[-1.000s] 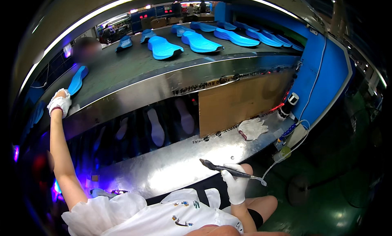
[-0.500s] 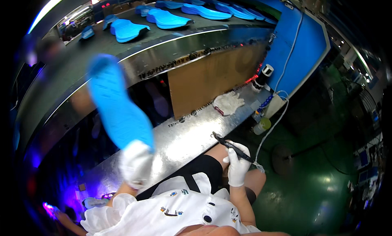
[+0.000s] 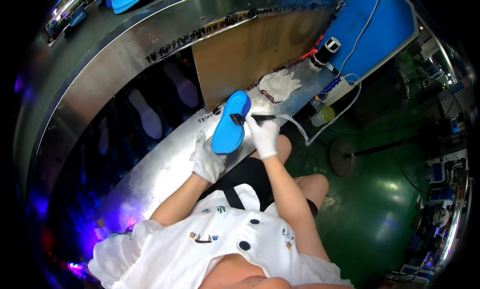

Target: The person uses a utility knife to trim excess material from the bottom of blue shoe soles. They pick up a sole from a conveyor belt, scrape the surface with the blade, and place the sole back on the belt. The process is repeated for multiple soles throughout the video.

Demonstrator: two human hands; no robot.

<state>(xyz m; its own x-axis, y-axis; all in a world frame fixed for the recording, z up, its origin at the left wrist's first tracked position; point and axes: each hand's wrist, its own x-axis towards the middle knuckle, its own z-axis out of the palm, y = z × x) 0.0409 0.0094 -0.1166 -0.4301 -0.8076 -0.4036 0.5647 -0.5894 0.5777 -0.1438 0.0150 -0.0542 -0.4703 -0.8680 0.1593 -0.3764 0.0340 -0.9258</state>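
A bright blue shoe sole (image 3: 229,138) is held over the metal ledge in front of me. My left hand (image 3: 206,158), in a white glove, grips its near end, the fingers partly hidden by the sole. In my white-gloved right hand (image 3: 265,135) is a black brush (image 3: 237,119), its dark head against the upper half of the sole. The fingers are closed around the brush's handle. A pale tube or cord (image 3: 292,120) trails to the right from behind the handle.
A white glove (image 3: 280,85) lies on the metal ledge (image 3: 165,171), before a cardboard sheet (image 3: 240,54). Farther right stand a black-and-white cylinder (image 3: 327,49) and a yellow-lidded container (image 3: 324,115). More soles (image 3: 145,114) show on the dark lower level; a conveyor belt (image 3: 75,54) carries blue soles above.
My left hand has brought the sole down from the upper left to in front of me. My right hand has moved left and up, bringing the brush onto the sole. The view has tilted downward.
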